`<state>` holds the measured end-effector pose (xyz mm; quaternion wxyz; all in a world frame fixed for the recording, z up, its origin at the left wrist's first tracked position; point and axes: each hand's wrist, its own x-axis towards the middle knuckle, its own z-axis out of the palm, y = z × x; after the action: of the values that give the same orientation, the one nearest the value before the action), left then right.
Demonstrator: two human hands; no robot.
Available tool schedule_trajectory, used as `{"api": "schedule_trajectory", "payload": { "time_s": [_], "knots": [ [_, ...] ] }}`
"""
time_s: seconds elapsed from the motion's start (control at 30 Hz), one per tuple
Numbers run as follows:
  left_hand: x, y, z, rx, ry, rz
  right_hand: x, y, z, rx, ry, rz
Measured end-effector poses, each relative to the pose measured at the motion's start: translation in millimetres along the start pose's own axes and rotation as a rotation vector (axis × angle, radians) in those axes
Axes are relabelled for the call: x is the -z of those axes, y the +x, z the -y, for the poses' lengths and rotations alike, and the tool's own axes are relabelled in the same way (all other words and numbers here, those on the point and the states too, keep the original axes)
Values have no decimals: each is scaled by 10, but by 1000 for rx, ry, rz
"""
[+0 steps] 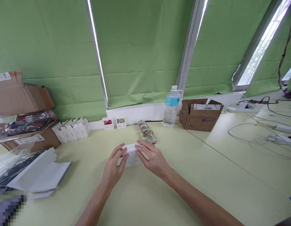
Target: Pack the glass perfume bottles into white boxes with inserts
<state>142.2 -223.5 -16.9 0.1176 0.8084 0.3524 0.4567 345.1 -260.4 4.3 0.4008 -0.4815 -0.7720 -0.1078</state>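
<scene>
A small white box (132,159) stands on the pale green table, with small print on its top face. My left hand (114,163) pinches the left end of its top between thumb and fingers. On the right end, my right hand (152,157) grips the same top edge with thumb and fingers. Just behind the box lies a row of shiny, clear-wrapped round items (146,131). Two small picture cards, one red (108,123) and one green and white (121,122), lean near the wall.
White open holders (76,129) stand back left, near stacked cardboard boxes (25,97) and white sheets (44,175). A water bottle (171,110) and an open brown carton (200,117) are back right. Cables and a power strip (244,108) lie far right.
</scene>
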Motion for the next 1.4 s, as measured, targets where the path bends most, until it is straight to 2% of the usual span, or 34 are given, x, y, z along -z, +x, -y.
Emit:
{"api": "schedule_trajectory", "payload": {
  "time_s": [0.13,0.27,0.43,0.53,0.67,0.87,0.97,1.07,1.27,1.4],
  "knots": [
    [33,0,-80,103,-39,15,9,-39,50,-226,48,17],
    [45,14,-132,249,-109,-39,-19,-88,123,-322,181,180],
    [15,25,-144,457,-528,54,-82,-126,214,-373,399,349],
    [-23,-4,-131,572,-679,115,-122,-117,249,-384,490,378],
    [-33,-26,-92,569,-604,264,-200,-111,205,-466,511,341],
    [93,38,-10,584,-379,219,-280,-130,73,-423,550,358],
    [121,28,15,628,-461,262,-303,-133,48,-456,556,310],
    [89,-6,42,597,-488,288,-337,-143,19,-459,541,296],
    [-5,-33,125,537,-297,195,-475,-75,-93,-471,523,294],
    [-40,-26,196,687,-352,80,-654,119,-200,-453,492,307]
  ]
}}
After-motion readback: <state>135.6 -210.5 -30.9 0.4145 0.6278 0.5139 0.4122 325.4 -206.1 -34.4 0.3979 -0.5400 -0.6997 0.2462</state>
